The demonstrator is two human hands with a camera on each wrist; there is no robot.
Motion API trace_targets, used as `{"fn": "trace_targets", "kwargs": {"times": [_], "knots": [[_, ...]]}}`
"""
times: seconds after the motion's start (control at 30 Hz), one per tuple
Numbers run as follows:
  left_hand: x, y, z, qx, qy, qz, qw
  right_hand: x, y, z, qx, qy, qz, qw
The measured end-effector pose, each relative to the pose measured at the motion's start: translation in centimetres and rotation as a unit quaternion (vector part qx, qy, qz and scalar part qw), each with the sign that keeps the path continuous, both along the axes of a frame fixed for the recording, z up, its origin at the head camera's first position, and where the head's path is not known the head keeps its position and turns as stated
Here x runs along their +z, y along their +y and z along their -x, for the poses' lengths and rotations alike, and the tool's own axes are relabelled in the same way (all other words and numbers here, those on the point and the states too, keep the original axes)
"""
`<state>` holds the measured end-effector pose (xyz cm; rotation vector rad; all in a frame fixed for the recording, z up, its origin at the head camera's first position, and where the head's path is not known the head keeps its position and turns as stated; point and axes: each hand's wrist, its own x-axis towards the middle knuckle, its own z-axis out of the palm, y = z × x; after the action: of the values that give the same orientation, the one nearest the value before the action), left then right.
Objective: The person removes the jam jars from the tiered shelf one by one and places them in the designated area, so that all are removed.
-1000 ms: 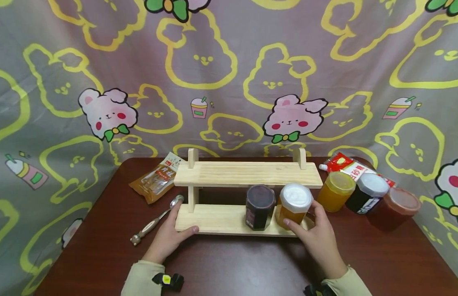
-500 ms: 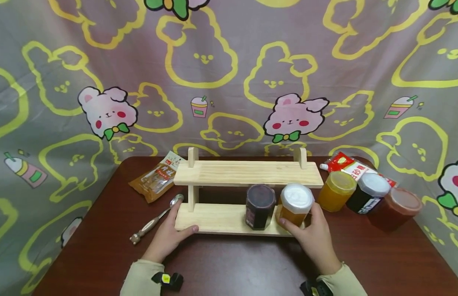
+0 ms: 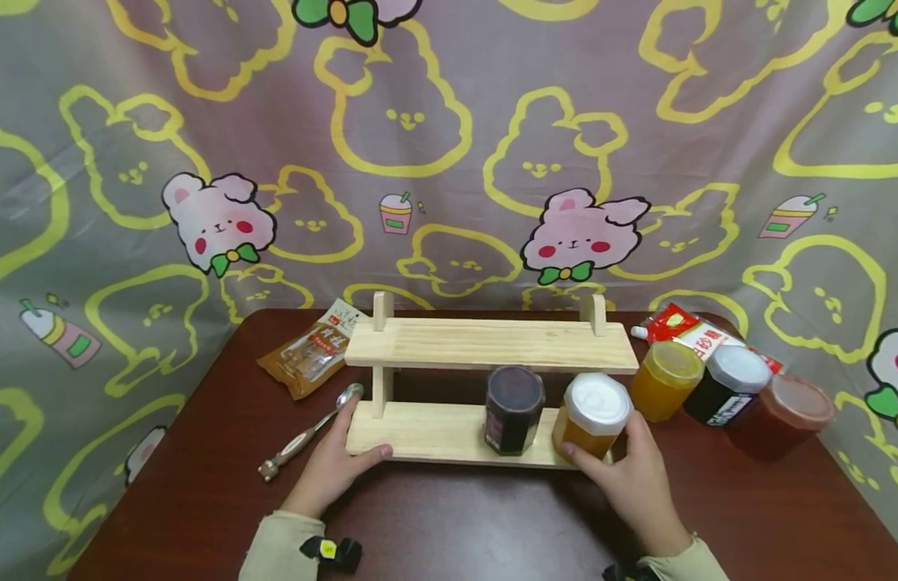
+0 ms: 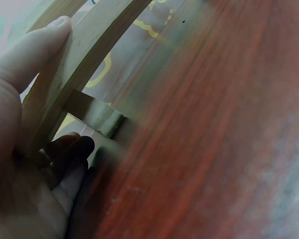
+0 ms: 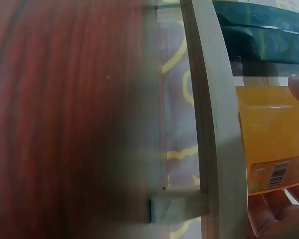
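Note:
A two-tier wooden rack (image 3: pixel 434 432) stands in the middle of the table. My left hand (image 3: pixel 336 468) grips the left end of its lower shelf, thumb over the front edge; in the left wrist view the fingers (image 4: pixel 72 149) curl below the board. At the right end of that shelf, my right hand (image 3: pixel 635 476) holds an amber jar (image 3: pixel 583 440) with a white lid. The right wrist view shows this amber jar (image 5: pixel 274 132) between thumb and fingers, its barcode visible. A dark jar (image 3: pixel 515 410) sits upright just left of it, a small gap between them.
Right of the rack stand a yellow jar (image 3: pixel 666 381), a black jar with a white lid (image 3: pixel 728 386) and a red jar (image 3: pixel 781 418), before a red-and-white packet (image 3: pixel 684 331). On the left lie a brown packet (image 3: pixel 314 355) and a spoon (image 3: pixel 299 442). A patterned cloth (image 3: pixel 449 145) hangs behind.
My right hand has shifted the amber jar rightward along the lower shelf, widening the gap to the dark jar. My left hand keeps its grip on the rack.

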<state>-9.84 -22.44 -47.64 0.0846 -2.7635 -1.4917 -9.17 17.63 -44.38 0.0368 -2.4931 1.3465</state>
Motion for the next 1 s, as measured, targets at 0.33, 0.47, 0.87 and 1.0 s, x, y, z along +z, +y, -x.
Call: {"fn": "trace_targets", "kwargs": {"times": [0.33, 0.47, 0.87, 1.0], "knots": [[-0.2, -0.1, 0.1, -0.003, 0.004, 0.004, 1.0000, 0.0, 1.1, -1.3, -0.021, -0.027, 0.022, 0.999], [-0.2, -0.1, 0.1, -0.005, 0.004, 0.010, 0.9999, -0.2, 1.5, -1.6, -0.033, -0.029, 0.040, 0.998], [-0.1, 0.0, 0.2, -0.005, 0.001, 0.010, 0.9999, -0.3, 3.6, -2.2, -0.083, -0.019, 0.036, 0.996], [0.0, 0.0, 0.2, -0.004, -0.004, 0.008, 1.0000, -0.2, 4.4, -2.1, -0.114, -0.028, 0.041, 0.992]]}}
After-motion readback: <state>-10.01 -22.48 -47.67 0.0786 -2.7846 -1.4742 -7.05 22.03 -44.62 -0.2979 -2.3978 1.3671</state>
